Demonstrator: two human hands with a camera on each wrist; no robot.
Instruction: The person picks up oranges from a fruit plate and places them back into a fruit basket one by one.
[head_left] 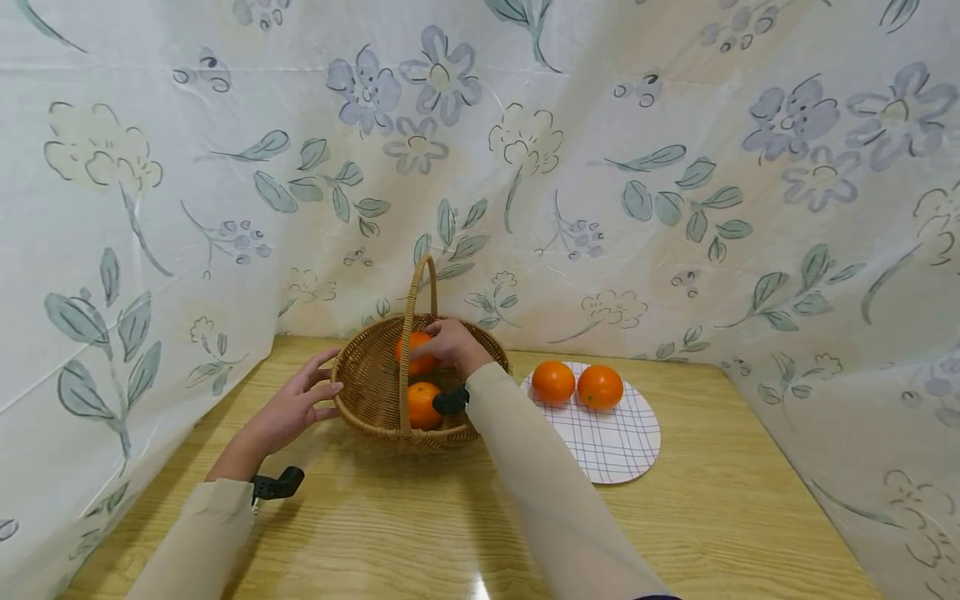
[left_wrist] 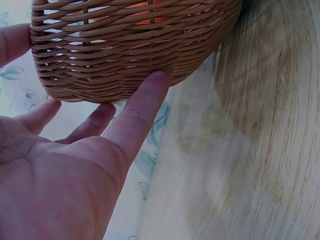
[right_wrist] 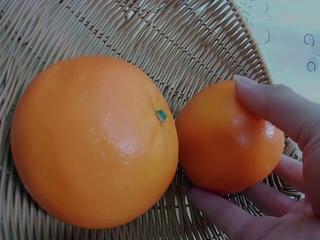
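Note:
A brown wicker basket [head_left: 371, 375] with a tall arched handle [head_left: 408, 358] stands on the table. Inside it, my right hand [head_left: 453, 343] holds an orange [right_wrist: 225, 140], thumb on one side and fingers on the other. A second orange [right_wrist: 95, 145], with a small green stem end, lies in the basket right beside the held one. At the basket's left side, my left hand [head_left: 296, 408] touches the outer wall with spread fingers. The left wrist view shows its thumb, nearly straight, against the weave; some of its fingertips are hidden behind the basket.
To the right of the basket lies a round white mat [head_left: 618, 442] with a blue check pattern, partly behind the right sleeve. Two oranges, one on the left [head_left: 553, 382] and one on the right [head_left: 601, 387], sit on it. Floral cloth [head_left: 517, 208] hangs behind the wooden table [head_left: 390, 525].

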